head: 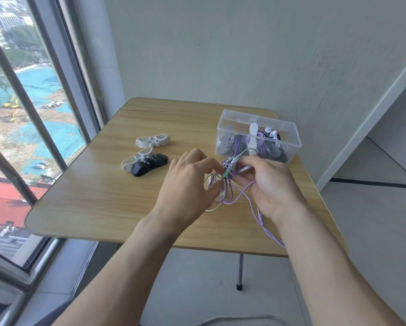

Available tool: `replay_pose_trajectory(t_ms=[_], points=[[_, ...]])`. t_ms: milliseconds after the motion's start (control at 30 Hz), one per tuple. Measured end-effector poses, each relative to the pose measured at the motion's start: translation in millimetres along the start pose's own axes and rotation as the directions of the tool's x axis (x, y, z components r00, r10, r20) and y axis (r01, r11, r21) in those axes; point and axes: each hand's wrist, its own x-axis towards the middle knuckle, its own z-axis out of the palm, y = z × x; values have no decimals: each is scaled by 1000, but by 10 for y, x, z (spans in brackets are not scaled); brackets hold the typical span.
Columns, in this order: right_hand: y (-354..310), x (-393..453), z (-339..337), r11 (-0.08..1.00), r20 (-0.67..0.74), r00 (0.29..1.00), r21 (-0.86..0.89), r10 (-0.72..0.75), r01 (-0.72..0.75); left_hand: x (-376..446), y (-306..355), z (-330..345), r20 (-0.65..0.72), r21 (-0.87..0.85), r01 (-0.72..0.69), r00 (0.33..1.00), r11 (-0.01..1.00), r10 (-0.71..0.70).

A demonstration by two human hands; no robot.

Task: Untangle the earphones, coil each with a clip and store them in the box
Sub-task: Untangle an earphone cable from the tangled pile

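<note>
A tangle of purple and pale green earphone cables hangs between my two hands above the wooden table. My left hand pinches cable strands at the tangle's left side. My right hand grips the cables on the right, and a purple strand trails down past its wrist. A clear plastic box stands open at the back right, with several coiled earphones and clips inside. Two white clips and a black clip lie on the table to the left of my hands.
A large window with metal frames runs along the left side of the table. A pale wall stands right behind the table. The table's metal leg shows below its front edge, over a grey tiled floor.
</note>
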Motion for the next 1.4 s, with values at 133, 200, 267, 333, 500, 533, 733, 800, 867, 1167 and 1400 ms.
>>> replay_pose_trajectory(t_ms=[133,200,267,333,500,533,733,800,867,1167,1400], points=[[-26,-16,-44,997,42,999,-72,29,-26,29,-31,3,-88,20,42,995,999,-40],[-38,-28,-73,979,40,998,-202,44,-35,42,-45,-4,-83,-31,73,994,997,-76],[-33,-20,-107,911,10,1000,-412,-28,30,50,-44,-29,-22,-125,129,991,984,-133],[-27,-2,-140,787,13,987,-602,-158,134,55,-28,-61,76,-262,229,973,938,-217],[-33,23,-166,699,168,943,-636,-288,327,55,-81,-103,231,-418,330,940,846,-253],[-33,26,-167,684,206,932,-635,-298,360,53,-92,-100,260,-449,348,932,823,-252],[-41,60,-221,628,332,901,-646,-279,433,82,-64,-120,198,-482,351,936,803,-291],[-47,68,-245,632,360,899,-643,-250,433,88,-86,-137,187,-431,357,934,829,-305],[-47,64,-250,622,382,900,-659,-210,424,81,-90,-149,200,-448,390,921,804,-335],[41,45,-176,646,396,906,-654,-150,393,88,-85,-133,251,-396,416,907,819,-340],[56,13,-107,739,375,925,-607,-57,292,93,-66,-149,255,-360,420,903,833,-346]])
